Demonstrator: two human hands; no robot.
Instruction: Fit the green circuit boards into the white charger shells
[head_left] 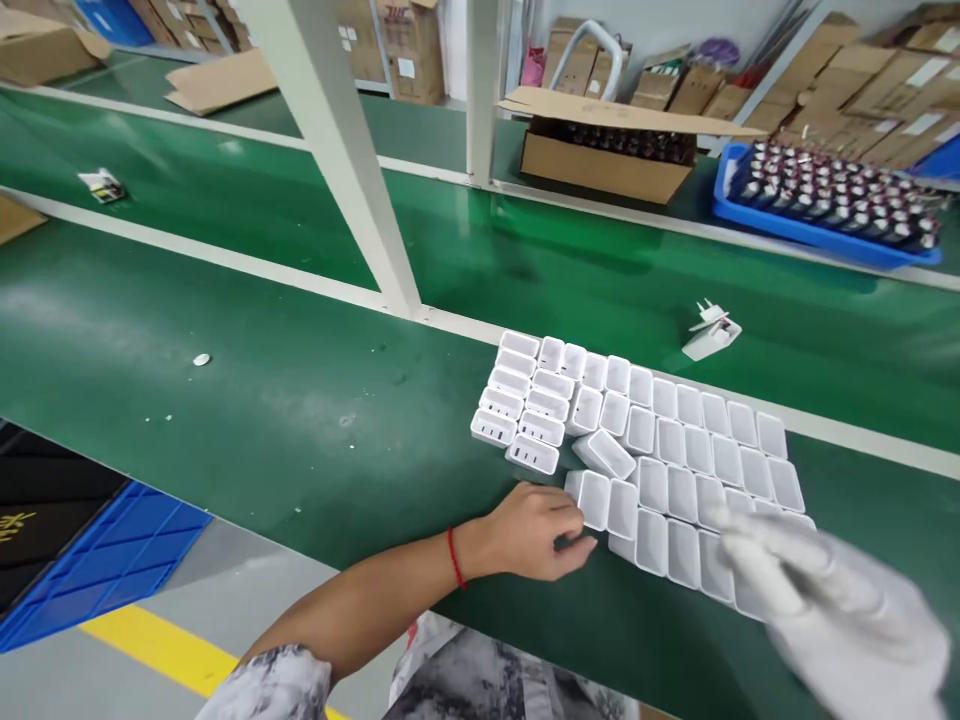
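Rows of white open-topped plastic casings (681,494) stand on the green bench in front of me. One casing (606,455) leans askew among them. At the left end, several casings (532,455) show dark slots inside. My left hand (544,530), bare with a red string at the wrist, is beside the front-left casings. Its fingers are loosely curled, thumb and forefinger a little apart, with nothing visible in them. My right hand (840,590), in a white glove, is over the right front casings, smeared by motion. Whether it holds anything is unclear.
A white post (352,170) rises from the bench's rail. Beyond lie a white plug-in charger part (712,332), an open cardboard box (600,168) and a blue tray (825,235) of small parts. A blue crate (142,560) stands at lower left.
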